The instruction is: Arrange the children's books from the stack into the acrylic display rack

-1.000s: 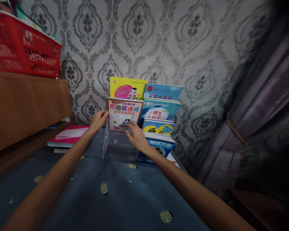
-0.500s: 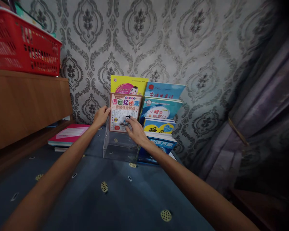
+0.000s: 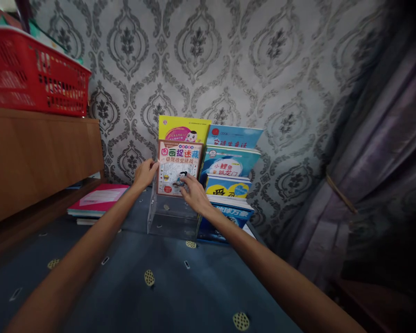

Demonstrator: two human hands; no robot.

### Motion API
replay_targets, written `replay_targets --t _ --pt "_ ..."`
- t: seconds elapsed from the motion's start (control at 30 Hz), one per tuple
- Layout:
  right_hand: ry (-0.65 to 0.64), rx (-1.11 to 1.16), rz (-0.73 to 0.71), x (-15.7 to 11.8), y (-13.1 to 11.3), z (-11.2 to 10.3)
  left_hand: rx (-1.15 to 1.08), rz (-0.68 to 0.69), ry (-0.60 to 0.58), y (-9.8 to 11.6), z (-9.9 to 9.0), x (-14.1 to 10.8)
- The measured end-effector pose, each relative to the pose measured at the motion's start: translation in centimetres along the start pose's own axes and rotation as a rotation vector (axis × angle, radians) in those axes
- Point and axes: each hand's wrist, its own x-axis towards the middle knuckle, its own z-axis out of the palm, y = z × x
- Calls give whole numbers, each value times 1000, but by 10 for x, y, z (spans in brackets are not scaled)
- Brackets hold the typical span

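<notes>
My left hand is closed at the left side of a clear tiered book rack; its fingertips are partly hidden beside a brown-bordered picture book. That book stands upright in a left-hand tier. Across its lower right cover lie the outstretched fingers of my right hand. Behind it rises a yellow book. The right half of the rack holds a light blue book, a teal book, a yellow-and-blue book and a dark blue book at the front.
Left of the rack lies a stack of books with a pink cover on the dark blue patterned cloth. A red plastic basket sits on a wooden cabinet. Patterned wallpaper is behind, and a tied curtain hangs at right.
The whole scene sits slightly lower in the picture as the camera view tilts. Both hands stay at the picture book and rack, with hardly any movement.
</notes>
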Motion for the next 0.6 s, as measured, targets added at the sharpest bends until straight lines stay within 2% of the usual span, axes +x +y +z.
replay_targets --t 0.6 --pt "18 45 -34 -14 -13 1 -154 59 2 -11 -7 -18"
